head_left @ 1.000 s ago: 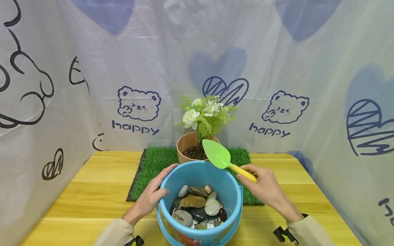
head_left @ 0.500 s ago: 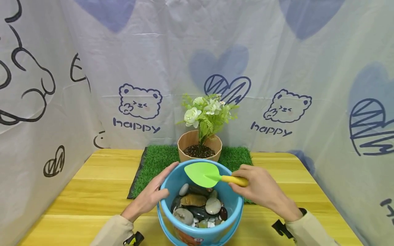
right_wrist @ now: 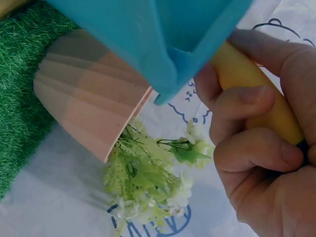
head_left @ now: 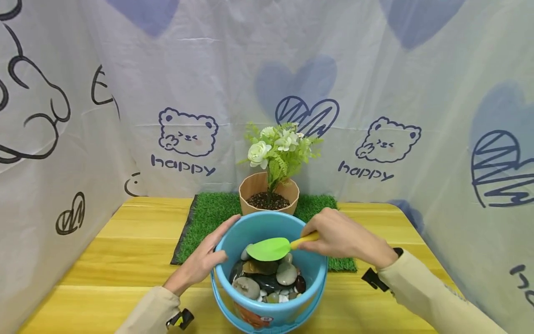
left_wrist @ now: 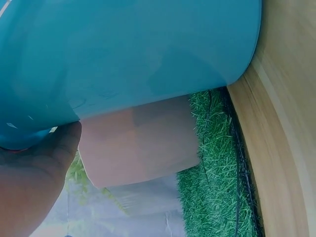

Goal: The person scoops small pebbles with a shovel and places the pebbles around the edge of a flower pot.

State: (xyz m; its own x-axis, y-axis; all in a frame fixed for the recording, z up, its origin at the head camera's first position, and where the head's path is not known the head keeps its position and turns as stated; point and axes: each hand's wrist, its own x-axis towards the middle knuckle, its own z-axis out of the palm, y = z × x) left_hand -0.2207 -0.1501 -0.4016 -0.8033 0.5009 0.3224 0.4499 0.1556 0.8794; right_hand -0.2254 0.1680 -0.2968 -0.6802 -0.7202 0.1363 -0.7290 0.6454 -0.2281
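Observation:
My right hand (head_left: 340,234) grips the yellow handle (right_wrist: 269,106) of a small garden trowel with a green blade (head_left: 269,249). The fingers curl round that handle in the right wrist view. The blade is inside a light blue bucket (head_left: 233,304), low over the stones. Several smooth stones lie there, among them a pale one (head_left: 286,273), a brown one (head_left: 254,267) and a grey one (head_left: 246,287). My left hand (head_left: 202,260) holds the bucket's left rim, its thumb over the edge and fingers along the outside. The blade hides part of the stones.
Behind the bucket, a tan flowerpot (head_left: 250,188) holds dark soil and a plant with white flowers (head_left: 279,150). A green turf mat (head_left: 208,227) lies under the pot on the wooden table (head_left: 104,269). Printed cloth (head_left: 233,69) hangs at the back and sides.
My right hand has moved the trowel left and down, from above the bucket's far rim to inside it, its blade tilting over. The left hand stays at the rim.

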